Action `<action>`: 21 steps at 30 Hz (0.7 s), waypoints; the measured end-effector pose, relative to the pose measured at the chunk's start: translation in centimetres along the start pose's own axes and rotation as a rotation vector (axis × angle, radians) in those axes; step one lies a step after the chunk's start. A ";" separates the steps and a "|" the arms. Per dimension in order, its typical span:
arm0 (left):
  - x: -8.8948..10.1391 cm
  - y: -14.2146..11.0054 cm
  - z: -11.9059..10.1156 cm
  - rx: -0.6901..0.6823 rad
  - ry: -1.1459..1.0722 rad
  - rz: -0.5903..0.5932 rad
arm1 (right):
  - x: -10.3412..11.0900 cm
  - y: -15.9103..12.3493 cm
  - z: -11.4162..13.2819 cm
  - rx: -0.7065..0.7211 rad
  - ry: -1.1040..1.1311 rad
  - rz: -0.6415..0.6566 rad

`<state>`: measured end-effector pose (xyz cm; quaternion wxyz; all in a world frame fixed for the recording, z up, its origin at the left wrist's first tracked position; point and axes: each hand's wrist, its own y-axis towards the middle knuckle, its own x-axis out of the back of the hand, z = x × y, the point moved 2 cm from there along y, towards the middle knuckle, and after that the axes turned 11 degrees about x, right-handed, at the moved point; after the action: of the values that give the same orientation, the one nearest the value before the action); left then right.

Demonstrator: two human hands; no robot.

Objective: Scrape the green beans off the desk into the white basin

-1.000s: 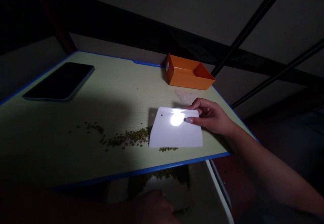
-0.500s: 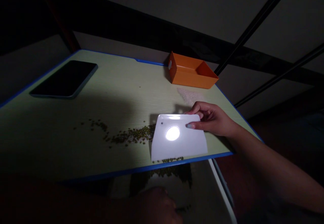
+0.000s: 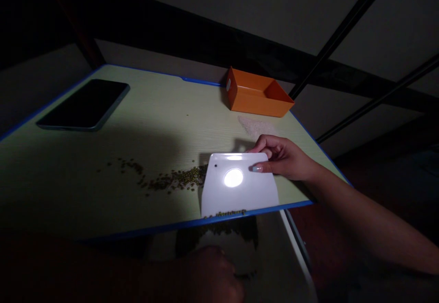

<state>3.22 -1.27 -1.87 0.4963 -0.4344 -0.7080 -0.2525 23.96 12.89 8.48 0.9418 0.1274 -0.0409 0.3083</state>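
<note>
My right hand grips the top right corner of a white plastic scraper standing on its lower edge on the pale table, right at the blue front edge. Small green beans lie scattered in a trail to the scraper's left, and a few sit along its lower edge. Below the table edge my left hand, closed and in deep shadow, holds a light container with beans in it.
An orange open box stands at the table's far right corner, with a patch of pale grains in front of it. A dark tablet lies at the far left. A white table leg runs down at the right.
My right hand has dragged the scraper toward the front edge, pushing beans with it. The beans now sit at the very edge. The left hand stays under the edge.
</note>
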 end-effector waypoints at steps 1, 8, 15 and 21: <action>0.0 0.0 -0.1 -0.002 0.013 0.004 | 0.0 0.0 0.0 -0.008 -0.009 0.003; 0.7 -0.1 -0.7 0.098 0.053 -0.031 | 0.3 0.0 0.0 -0.027 -0.034 0.017; 2.6 0.3 -1.4 0.006 0.025 -0.030 | 0.5 -0.1 0.0 -0.032 -0.013 0.020; 3.5 0.5 -1.3 -0.016 -0.055 0.005 | 0.5 -0.2 0.1 -0.059 0.004 0.049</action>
<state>3.79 -0.76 1.82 0.4736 -0.4469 -0.7183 -0.2448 24.42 13.01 8.59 0.9374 0.0981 -0.0510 0.3302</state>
